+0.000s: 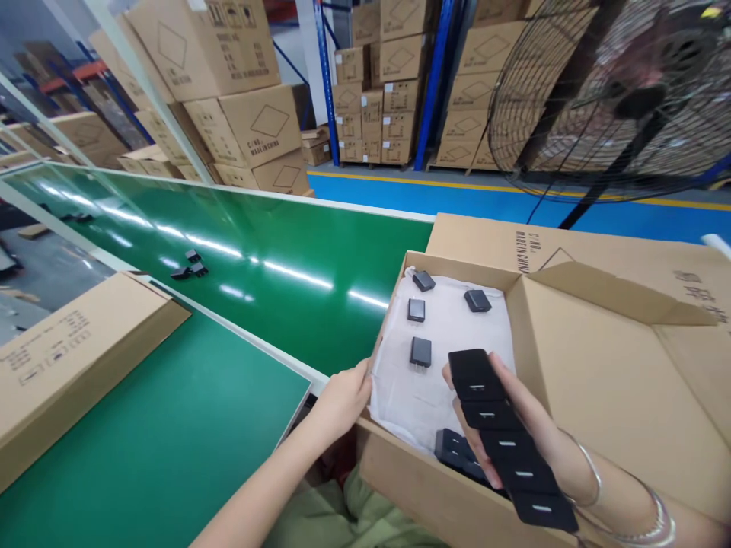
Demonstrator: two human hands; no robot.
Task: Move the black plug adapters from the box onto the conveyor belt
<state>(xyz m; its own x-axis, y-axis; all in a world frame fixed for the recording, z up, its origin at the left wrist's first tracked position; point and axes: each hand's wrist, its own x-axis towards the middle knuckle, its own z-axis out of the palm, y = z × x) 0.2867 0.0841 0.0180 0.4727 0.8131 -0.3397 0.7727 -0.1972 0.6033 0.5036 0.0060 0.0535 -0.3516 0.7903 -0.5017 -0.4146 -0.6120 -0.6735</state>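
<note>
My right hand (pixel 534 426) grips a row of several black plug-in chargers (pixel 505 441), pressed end to end, over an open cardboard box (pixel 380 441). Each shows a light slot on the face toward me. My left hand (pixel 346 396) is closed on the box's left edge, its fingertips partly hidden. White foam sheeting (pixel 394 380) lines the inside. On it lie loose chargers, among them one with its prongs showing (pixel 421 351) and another at the right (pixel 477 301). More black chargers (pixel 451 445) sit at the near side, partly covered by my right hand.
A green conveyor belt (pixel 274 251) runs beyond the box, with a few chargers (pixel 197 269) on it. A long carton (pixel 74 365) lies on the green tabletop (pixel 188 426) at left. Stacked cartons (pixel 251 125) and a large fan (pixel 605 99) stand behind.
</note>
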